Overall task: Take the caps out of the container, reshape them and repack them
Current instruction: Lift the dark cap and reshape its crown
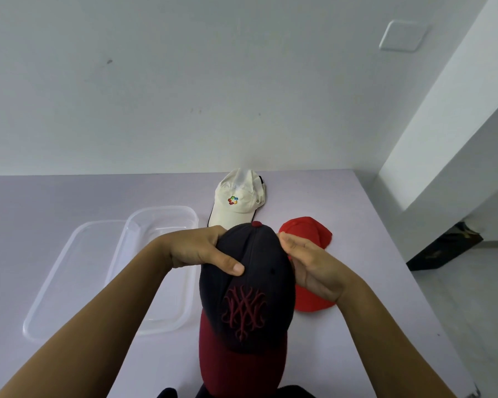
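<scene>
I hold a dark navy cap with a maroon brim and a maroon embroidered logo above the table, brim toward me. My left hand grips its crown from the left, thumb pressed on top. My right hand presses against the crown's right side. A red cap lies on the table behind my right hand, partly hidden. A white cap with a coloured logo lies farther back. The clear plastic container stands empty at the left.
A clear lid lies left of the container. The lilac table meets a white wall at the back, and its right edge drops to the floor, where a dark object stands.
</scene>
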Motion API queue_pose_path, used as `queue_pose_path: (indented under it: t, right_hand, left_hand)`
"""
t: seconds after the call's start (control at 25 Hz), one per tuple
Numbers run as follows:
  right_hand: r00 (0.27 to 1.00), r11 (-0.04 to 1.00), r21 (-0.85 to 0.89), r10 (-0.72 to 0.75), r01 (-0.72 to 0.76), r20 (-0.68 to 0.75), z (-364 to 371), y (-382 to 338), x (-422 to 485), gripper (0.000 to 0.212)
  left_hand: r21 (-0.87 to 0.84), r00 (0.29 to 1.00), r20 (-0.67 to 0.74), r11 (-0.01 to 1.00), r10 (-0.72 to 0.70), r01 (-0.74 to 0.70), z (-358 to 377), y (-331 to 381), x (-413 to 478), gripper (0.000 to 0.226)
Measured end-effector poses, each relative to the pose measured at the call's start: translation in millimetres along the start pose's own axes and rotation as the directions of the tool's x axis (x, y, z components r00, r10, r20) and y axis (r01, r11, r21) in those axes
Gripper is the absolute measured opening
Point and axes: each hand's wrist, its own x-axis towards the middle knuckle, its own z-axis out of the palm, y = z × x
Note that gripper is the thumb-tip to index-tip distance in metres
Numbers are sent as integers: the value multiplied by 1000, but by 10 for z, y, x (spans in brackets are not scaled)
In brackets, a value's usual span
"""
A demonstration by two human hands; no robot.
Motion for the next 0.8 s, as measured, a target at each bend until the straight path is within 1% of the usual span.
queue_pose_path:
  t: [0.08,0.2,0.24,0.32,0.36,0.4,0.48,0.56,0.64,0.68,0.76,0.8]
  right_hand:
    - [998,998,5,57,-57,4,-78,27,-13,38]
    - [991,990,-83,117,-112,57,-178,88,2,30]
    - [990,990,-92,117,-109,78,-211,114,16,33]
    - [989,991,-88,111,-102,102,-266,131,54,51]
    - [990,993,-79,100,-92,96,-284,128,66,58]
    - [994,995,-67,81,-76,77,-304,122,74,59]
    - [999,998,-37,46,-46,12,-339,108,99,55]
    - [996,998,-27,63,-64,-57,-354,110,125,55]
    - [990,988,-65,134,-137,-53,-365,162,153,56]
    - [986,983,-85,162,-164,-35,-343,184,160,53]
    - [988,982,-114,150,-152,-24,-302,220,207,42]
    - [992,985,-128,113,-119,-51,-283,230,249,36]
  left_hand:
    - [-21,1000,-6,1000,13,-13,-18,-42,-20,22]
    - [-34,1000,-11,999,17,-17,-37,-84,-18,22]
    - [-32,1000,-5,999,13,-13,-38,-89,-11,22]
    - [-29,1000,10,1000,9,-9,-38,-102,10,22]
    - [-38,1000,8,999,11,-11,-37,-112,23,21]
    - [-52,1000,-2,999,14,-14,-40,-126,33,21]
    - [-91,999,-17,995,29,-31,-60,-171,45,26]
    - [-123,999,-20,992,33,-35,-89,-223,50,33]
    - [-130,999,-37,991,25,-30,-114,-270,71,26]
    - [-119,999,-46,993,18,-24,-122,-287,85,25]
    - [-103,999,-43,995,-8,4,-132,-301,122,30]
    - [-103,999,-39,994,-22,18,-137,-315,147,31]
